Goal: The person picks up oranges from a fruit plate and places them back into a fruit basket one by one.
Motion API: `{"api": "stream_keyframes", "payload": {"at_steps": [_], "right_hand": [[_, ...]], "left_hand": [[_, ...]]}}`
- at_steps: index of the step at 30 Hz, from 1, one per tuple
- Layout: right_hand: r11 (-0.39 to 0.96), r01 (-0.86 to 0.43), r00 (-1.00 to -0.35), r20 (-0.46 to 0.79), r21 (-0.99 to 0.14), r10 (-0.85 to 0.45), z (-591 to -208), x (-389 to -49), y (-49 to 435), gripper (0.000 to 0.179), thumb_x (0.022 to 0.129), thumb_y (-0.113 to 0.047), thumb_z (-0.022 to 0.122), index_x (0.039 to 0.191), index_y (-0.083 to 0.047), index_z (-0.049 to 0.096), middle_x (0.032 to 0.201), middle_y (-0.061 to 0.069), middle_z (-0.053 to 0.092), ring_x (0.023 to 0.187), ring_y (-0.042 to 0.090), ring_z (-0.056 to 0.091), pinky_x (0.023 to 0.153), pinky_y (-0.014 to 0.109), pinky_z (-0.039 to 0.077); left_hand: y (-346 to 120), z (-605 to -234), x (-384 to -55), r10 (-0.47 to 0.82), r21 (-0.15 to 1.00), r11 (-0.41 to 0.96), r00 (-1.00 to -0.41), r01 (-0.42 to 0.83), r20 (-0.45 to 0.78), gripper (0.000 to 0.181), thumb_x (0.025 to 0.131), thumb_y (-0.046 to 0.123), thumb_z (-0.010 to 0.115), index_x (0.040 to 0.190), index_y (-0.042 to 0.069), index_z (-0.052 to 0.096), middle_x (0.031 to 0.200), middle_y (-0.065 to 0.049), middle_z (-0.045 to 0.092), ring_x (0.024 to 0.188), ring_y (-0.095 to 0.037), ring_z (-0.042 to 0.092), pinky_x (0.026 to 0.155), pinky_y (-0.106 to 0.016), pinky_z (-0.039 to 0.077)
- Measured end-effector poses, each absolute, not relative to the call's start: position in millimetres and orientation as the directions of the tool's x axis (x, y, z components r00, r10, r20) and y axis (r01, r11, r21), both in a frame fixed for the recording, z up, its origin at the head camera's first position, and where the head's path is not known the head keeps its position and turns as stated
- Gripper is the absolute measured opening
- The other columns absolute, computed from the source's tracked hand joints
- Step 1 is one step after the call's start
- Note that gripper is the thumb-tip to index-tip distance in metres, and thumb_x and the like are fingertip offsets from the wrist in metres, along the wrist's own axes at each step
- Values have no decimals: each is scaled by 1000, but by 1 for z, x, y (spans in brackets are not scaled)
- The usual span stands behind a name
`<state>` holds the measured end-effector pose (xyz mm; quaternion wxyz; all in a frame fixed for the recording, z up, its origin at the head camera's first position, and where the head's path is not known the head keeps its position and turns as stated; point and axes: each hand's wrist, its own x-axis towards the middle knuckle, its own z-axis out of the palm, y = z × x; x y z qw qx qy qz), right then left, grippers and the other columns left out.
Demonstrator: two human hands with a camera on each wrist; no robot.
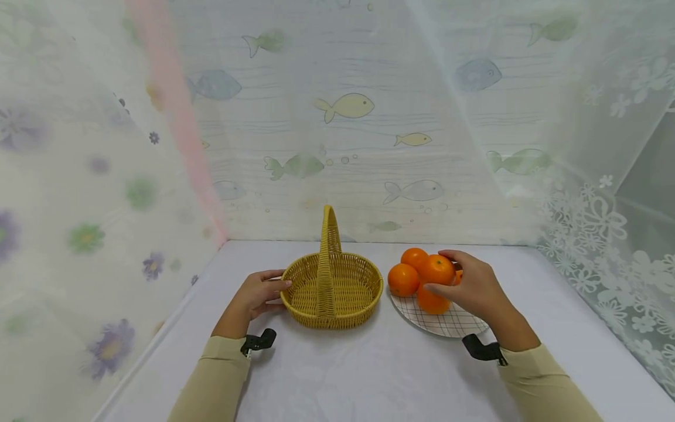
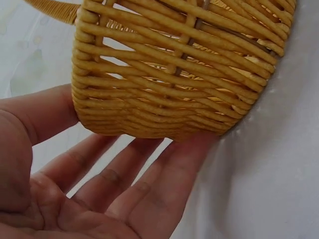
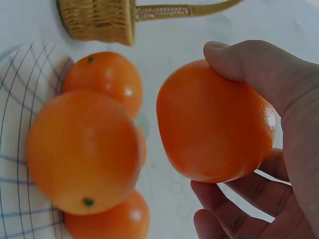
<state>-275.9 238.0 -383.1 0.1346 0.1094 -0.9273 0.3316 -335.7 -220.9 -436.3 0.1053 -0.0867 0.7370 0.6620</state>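
Note:
A yellow wicker basket with a tall arched handle stands on the table. At its left end my left hand holds it, thumb over the rim and the other fingers against the woven outer side. To the right lies a round white plate with a dark grid pattern, bearing several oranges. My right hand grips one orange above the others, thumb on one side and fingers on the opposite side. In the right wrist view, that orange is apart from those on the plate.
A white cloth covers the table. Behind it hangs a pale curtain with printed fish. Flowered curtains stand along the left, and lacy white fabric along the right. Each wrist wears a black camera mount.

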Motion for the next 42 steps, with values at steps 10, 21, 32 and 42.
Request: {"api": "stream_keyframes", "payload": {"at_steps": [10, 21, 32, 42], "right_hand": [[721, -337, -926, 353, -606, -137, -376, -283, 215, 82, 67, -59, 78, 133, -19, 52, 123, 1, 58, 102, 25, 59, 75, 39, 58], [701, -381, -903, 406, -603, -141, -373, -291, 199, 77, 65, -57, 80, 128, -20, 57, 118, -5, 58, 94, 18, 59, 74, 35, 56], [658, -359, -924, 351, -662, -151, -369, -295, 178, 77, 63, -58, 81, 128, -24, 57, 120, -5, 60, 102, 18, 64, 82, 41, 56], [690, -356, -929, 320, -630, -187, -379, -295, 159, 77, 61, -64, 79, 128, -31, 58, 116, -9, 61, 101, 17, 59, 81, 38, 53]], "left_hand": [[-219, -429, -333, 15, 961, 191, -978, -201, -207, 53, 83, 16, 74, 132, 10, 54, 122, -14, 61, 100, -27, 67, 76, -45, 58], [-220, -423, -333, 59, 961, 220, -981, -166, -183, 49, 86, 9, 69, 132, 8, 55, 128, -16, 59, 102, -27, 66, 73, -43, 59], [-224, -426, -330, 90, 963, 217, -980, -157, -180, 48, 88, 11, 67, 134, 8, 53, 131, -19, 57, 105, -29, 65, 76, -42, 59], [-226, -430, -335, 77, 963, 203, -978, -176, -195, 47, 86, 13, 70, 132, 14, 56, 129, -12, 59, 105, -27, 65, 76, -43, 58]]}}
